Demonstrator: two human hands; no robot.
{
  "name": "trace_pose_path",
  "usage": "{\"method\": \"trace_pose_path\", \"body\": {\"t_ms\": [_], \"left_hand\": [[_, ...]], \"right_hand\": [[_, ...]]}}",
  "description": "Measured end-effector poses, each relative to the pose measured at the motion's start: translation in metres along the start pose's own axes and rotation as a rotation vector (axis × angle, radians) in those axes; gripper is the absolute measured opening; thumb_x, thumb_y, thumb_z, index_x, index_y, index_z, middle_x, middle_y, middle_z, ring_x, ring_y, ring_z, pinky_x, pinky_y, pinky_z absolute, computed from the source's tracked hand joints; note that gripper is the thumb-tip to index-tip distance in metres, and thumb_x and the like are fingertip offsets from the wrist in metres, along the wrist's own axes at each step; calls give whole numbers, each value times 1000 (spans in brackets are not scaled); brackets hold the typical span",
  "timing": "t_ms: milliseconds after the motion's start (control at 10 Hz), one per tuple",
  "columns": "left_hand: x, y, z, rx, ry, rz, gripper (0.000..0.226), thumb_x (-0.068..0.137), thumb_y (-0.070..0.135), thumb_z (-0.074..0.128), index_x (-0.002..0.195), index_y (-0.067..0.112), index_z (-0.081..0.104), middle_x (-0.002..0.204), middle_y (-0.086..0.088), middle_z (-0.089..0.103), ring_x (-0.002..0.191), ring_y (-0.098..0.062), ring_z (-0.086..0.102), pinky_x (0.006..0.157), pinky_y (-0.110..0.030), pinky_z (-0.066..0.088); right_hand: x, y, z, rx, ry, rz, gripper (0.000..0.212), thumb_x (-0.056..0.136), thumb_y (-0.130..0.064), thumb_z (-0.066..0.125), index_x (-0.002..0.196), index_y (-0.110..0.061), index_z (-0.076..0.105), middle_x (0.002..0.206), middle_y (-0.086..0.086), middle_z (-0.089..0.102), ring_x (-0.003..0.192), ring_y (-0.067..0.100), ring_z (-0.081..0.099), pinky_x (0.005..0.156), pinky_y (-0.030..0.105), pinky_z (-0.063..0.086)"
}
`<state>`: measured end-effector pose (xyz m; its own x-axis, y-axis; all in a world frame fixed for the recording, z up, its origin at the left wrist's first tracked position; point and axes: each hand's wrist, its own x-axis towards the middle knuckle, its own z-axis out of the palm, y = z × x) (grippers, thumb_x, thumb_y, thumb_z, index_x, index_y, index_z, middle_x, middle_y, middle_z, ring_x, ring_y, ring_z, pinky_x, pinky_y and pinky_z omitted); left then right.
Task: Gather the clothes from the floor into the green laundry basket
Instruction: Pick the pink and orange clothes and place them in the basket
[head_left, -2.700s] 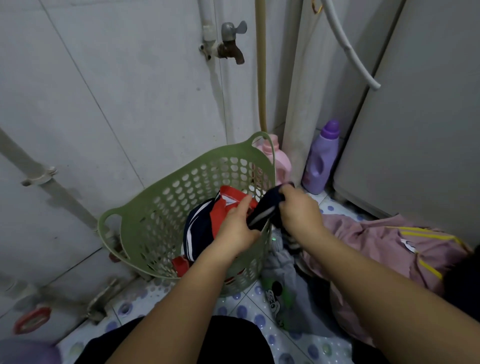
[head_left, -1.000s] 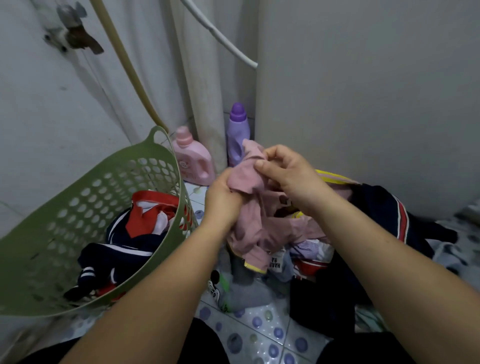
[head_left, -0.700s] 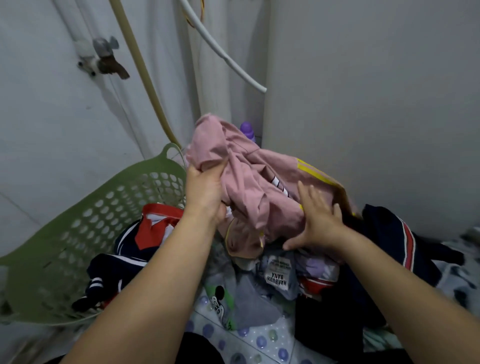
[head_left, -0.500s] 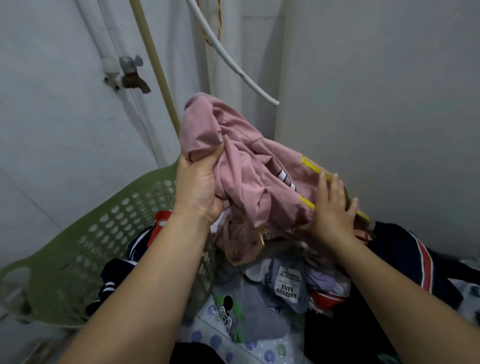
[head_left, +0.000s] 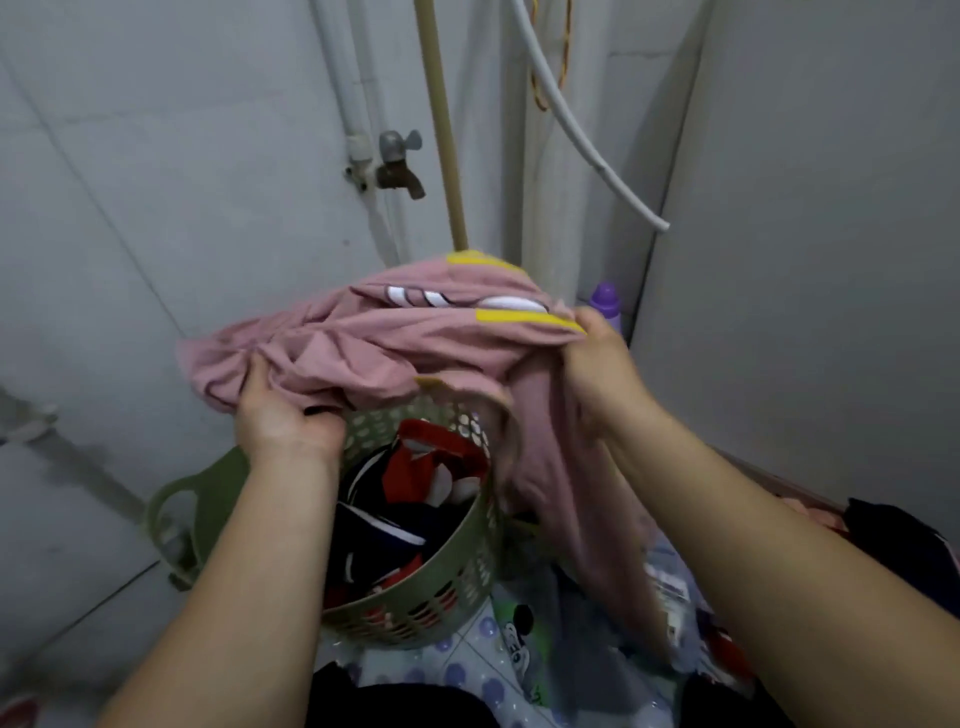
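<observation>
Both hands hold a pink garment (head_left: 415, 338) with yellow stripes above the green basket (head_left: 447, 592): the left hand (head_left: 283, 410) grips its left end, the right hand (head_left: 597, 369) its right, one part hanging beside the basket. Red and navy clothes (head_left: 410, 493) lie inside, near a tap (head_left: 397, 166) and a purple bottle (head_left: 607, 304)

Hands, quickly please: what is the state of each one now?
Left hand: closed, gripping the pink cloth garment with yellow stripes.
Right hand: closed, gripping the same garment.
</observation>
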<state>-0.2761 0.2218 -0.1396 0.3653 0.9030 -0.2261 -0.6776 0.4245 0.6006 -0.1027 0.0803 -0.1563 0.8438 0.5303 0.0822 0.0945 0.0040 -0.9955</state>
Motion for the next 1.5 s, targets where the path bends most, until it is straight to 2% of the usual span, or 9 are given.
{"method": "trace_pose_path", "body": {"t_ms": [100, 200, 400, 500, 700, 900, 1000, 1200, 1500], "left_hand": [[2, 4, -23, 54, 72, -43, 46, 97, 41, 39, 135, 19, 53, 133, -7, 59, 119, -26, 59, 97, -41, 47], [4, 5, -40, 83, 163, -75, 38, 101, 34, 28, 101, 13, 59, 94, -3, 73, 59, -14, 72, 76, -25, 56], [26, 10, -87, 292, 411, -114, 34, 102, 21, 27, 71, 16, 39, 23, 7, 47, 29, -14, 56, 25, -17, 40], [22, 4, -104, 460, 458, -200, 28, 97, 15, 34, 70, 12, 40, 26, 0, 49, 21, -13, 48, 24, -18, 40], [16, -25, -94, 610, 226, -153, 25, 84, -1, 59, 108, 3, 54, 88, -20, 61, 62, -24, 63, 49, -28, 51], [-13, -37, -80, 1716, -468, -438, 99, 72, 35, 79, 150, 35, 18, 141, -1, 46, 120, -19, 52, 84, -23, 46], [-16, -49, -84, 1901, -584, -461, 109, 72, 32, 79, 152, 35, 4, 151, 0, 37, 130, -21, 44, 95, -24, 42], [-7, -71, -100, 1703, -566, -311, 53, 65, 11, 80, 112, 23, 61, 108, -6, 68, 93, -15, 59, 86, -28, 51], [2, -75, -81, 1345, -386, -31, 26, 80, 4, 67, 62, 19, 56, 62, 2, 52, 63, -10, 46, 58, -19, 37]], "right_hand": [[-11, -51, 47, 455, -120, -25, 23, 91, -6, 50, 71, -17, 52, 75, 11, 58, 75, 19, 54, 70, 31, 46], [-23, -85, 92, 557, -254, -165, 22, 91, -4, 49, 77, -19, 56, 78, 4, 62, 73, 13, 58, 69, 25, 49], [-20, -38, 121, 48, -342, -305, 28, 84, -13, 53, 109, -18, 64, 101, 4, 69, 90, 12, 62, 83, 28, 52], [-23, -1, 98, -560, -608, -230, 43, 85, -18, 65, 126, -12, 56, 122, 3, 62, 117, 16, 55, 90, 18, 41], [-17, 43, 62, -1090, -447, -90, 69, 68, -59, 70, 124, -22, 54, 133, 6, 53, 126, 28, 46, 100, 39, 38], [-6, 66, 28, -1207, -534, 154, 138, 49, -51, 87, 148, -34, -8, 158, 6, -19, 147, 36, -9, 117, 57, 15], [-4, 76, 18, -1082, -571, 189, 144, 53, -36, 90, 149, -31, -17, 157, 5, -26, 149, 27, 2, 119, 39, 20], [11, 86, 14, -824, -543, 243, 132, 58, -22, 89, 151, -28, -5, 152, -1, 30, 133, 24, 40, 105, 28, 34], [12, 48, 37, -876, -429, 148, 28, 65, -16, 76, 88, -3, 66, 80, 8, 58, 79, 22, 55, 72, 34, 49]]}}
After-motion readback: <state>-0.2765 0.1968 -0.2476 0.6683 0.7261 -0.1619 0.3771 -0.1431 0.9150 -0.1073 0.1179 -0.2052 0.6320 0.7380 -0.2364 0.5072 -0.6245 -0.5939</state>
